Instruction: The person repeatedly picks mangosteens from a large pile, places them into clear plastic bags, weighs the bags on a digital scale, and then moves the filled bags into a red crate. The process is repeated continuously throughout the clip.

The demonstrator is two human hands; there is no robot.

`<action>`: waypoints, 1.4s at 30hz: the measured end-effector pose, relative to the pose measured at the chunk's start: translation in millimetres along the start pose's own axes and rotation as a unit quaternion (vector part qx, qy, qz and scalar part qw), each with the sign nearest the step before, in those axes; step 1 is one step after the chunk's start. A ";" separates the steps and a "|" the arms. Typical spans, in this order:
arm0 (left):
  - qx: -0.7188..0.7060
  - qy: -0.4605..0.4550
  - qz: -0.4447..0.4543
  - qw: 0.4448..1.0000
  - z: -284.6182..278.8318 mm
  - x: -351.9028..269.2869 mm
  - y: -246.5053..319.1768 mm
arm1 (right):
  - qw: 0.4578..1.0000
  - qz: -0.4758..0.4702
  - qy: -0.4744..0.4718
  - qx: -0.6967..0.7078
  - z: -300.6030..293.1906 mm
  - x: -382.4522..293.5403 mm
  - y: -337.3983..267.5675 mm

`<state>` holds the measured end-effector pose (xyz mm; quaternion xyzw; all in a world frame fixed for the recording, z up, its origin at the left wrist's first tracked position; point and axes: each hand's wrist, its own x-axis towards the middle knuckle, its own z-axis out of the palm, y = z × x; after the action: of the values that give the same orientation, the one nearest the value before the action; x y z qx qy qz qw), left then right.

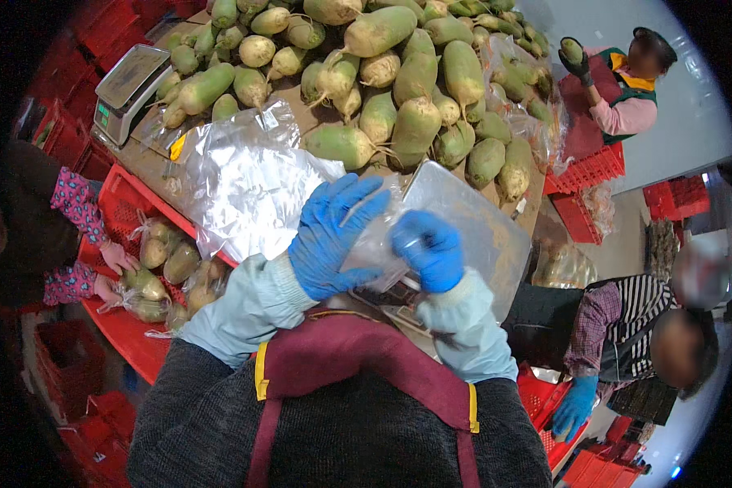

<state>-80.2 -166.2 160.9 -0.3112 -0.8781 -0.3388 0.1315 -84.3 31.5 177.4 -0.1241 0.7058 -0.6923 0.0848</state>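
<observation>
My left hand, in a blue glove, is spread with its fingers apart over a clear plastic bag. My right hand, gloved alike and blurred, is curled at the bag's right side, with thin film at its fingers. Under and beside it lies the metal pan of a scale. A stack of clear plastic bags is spread on the table to the left of my left hand. Green radishes are heaped beyond both hands.
A digital scale stands at the table's far left. Bagged radishes fill a red crate, where a co-worker's hands reach in. Other co-workers are at the right, by a red crate and a lower red crate.
</observation>
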 end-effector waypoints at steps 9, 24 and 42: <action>-0.463 0.118 -0.425 0.769 -37.3 -114.3 -104.9 | 0.995 0.060 -0.007 -0.081 -95.5 104.5 72.4; -0.558 0.185 -0.471 0.658 -21.9 -135.6 -112.3 | 0.973 0.020 0.057 -0.224 -150.9 222.8 178.9; -0.619 0.257 -0.394 0.628 -38.6 -121.7 -113.2 | 0.804 0.115 -0.108 0.572 -6.2 137.4 49.5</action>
<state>-57.4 -313.3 77.4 0.1562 -0.4309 -0.8886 -0.0182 -220.2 -2.2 135.3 -0.0450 0.1766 -0.9377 0.2957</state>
